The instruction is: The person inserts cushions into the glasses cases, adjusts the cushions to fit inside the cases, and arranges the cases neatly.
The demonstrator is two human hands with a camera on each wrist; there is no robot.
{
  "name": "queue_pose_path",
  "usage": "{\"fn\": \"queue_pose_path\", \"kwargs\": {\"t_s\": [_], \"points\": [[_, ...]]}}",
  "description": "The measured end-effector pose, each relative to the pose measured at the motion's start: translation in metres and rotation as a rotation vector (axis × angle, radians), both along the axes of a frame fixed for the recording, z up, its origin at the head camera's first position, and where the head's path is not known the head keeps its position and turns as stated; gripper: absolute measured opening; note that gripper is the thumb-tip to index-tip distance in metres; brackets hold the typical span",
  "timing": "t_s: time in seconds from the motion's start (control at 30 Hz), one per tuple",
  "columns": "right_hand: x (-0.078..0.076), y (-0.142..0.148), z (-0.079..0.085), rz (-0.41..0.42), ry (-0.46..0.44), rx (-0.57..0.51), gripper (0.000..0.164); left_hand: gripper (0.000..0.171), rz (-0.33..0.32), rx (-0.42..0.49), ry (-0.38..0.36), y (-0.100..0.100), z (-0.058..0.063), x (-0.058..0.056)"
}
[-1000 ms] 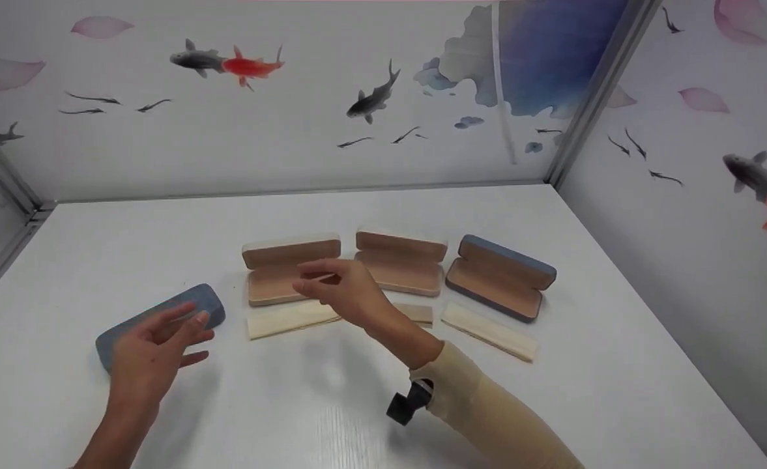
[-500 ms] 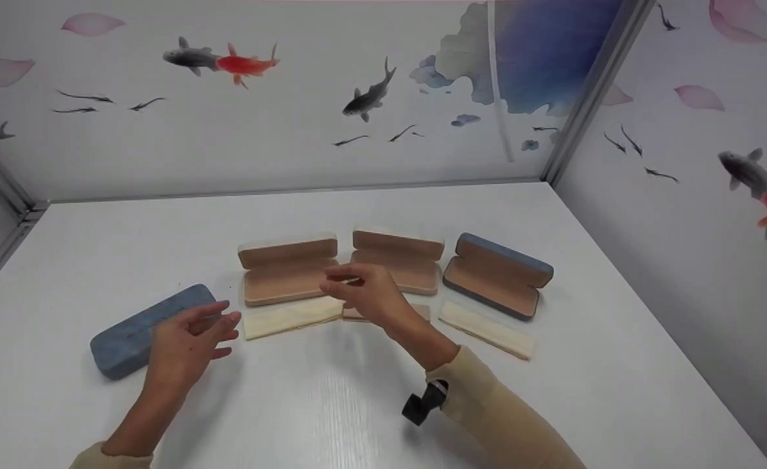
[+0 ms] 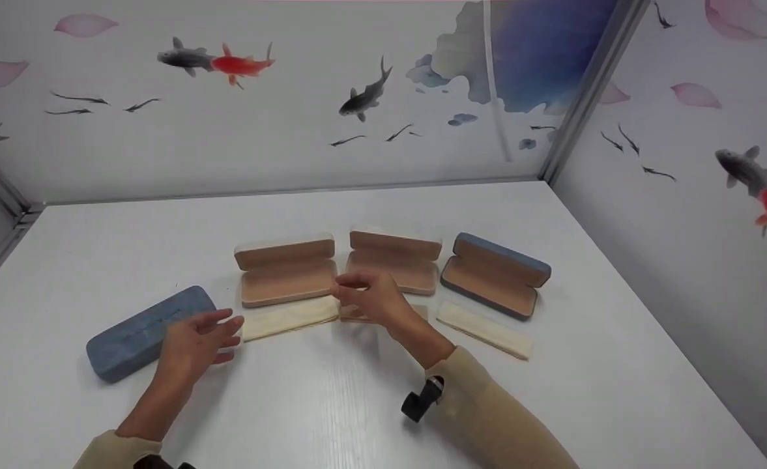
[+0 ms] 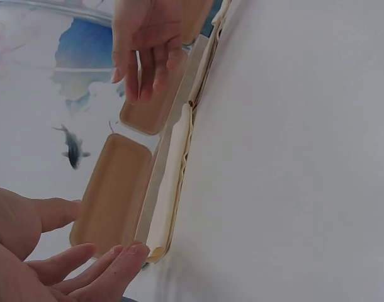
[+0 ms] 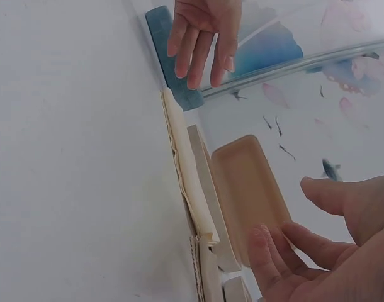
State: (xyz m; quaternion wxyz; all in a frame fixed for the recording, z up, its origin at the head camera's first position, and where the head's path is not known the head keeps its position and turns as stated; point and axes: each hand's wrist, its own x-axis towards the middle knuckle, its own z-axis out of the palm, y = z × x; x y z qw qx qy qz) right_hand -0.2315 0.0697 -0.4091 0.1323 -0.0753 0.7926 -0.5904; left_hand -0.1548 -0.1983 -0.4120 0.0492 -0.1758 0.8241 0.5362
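Observation:
A closed blue glasses case (image 3: 132, 335) lies at the left of the table. My left hand (image 3: 191, 345) hovers just over its right end, fingers loosely spread and holding nothing. My right hand (image 3: 376, 303) hangs in the air before the middle open glasses case (image 3: 395, 247), thumb and fingers apart. To its left stands a pale open glasses case (image 3: 289, 286); at the right is a blue open glasses case (image 3: 491, 286). A folded cream cloth (image 3: 289, 319) and another cream cloth (image 3: 484, 331) lie before the outer cases. The middle beige cloth (image 3: 356, 314) is partly hidden by my right hand.
The cases and cloths form a shallow arc on the white table (image 3: 318, 404). A back wall (image 3: 279, 150) painted with fish and a right side wall (image 3: 676, 215) enclose it, with metal posts at the corners.
My left hand has shifted right, uncovering more of the closed blue case. My right hand has moved right, from the left open case toward the middle one. The view has shifted slightly.

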Motion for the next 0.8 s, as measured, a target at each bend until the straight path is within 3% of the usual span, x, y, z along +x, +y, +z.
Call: {"fn": "queue_pose_path", "kwargs": {"t_s": [0.2, 0.43, 0.8], "points": [[-0.006, -0.004, -0.007, -0.011, -0.044, 0.041, 0.036, 0.057, -0.013, 0.005, -0.062, -0.001, -0.006, -0.005], [-0.011, -0.004, -0.012, -0.037, -0.120, 0.056, 0.034, 0.062, -0.009, 0.039, -0.127, -0.002, -0.004, -0.012], [-0.016, -0.009, -0.015, -0.036, -0.211, 0.085, 0.023, 0.057, 0.003, 0.028, -0.121, -0.001, -0.009, -0.022]]}}
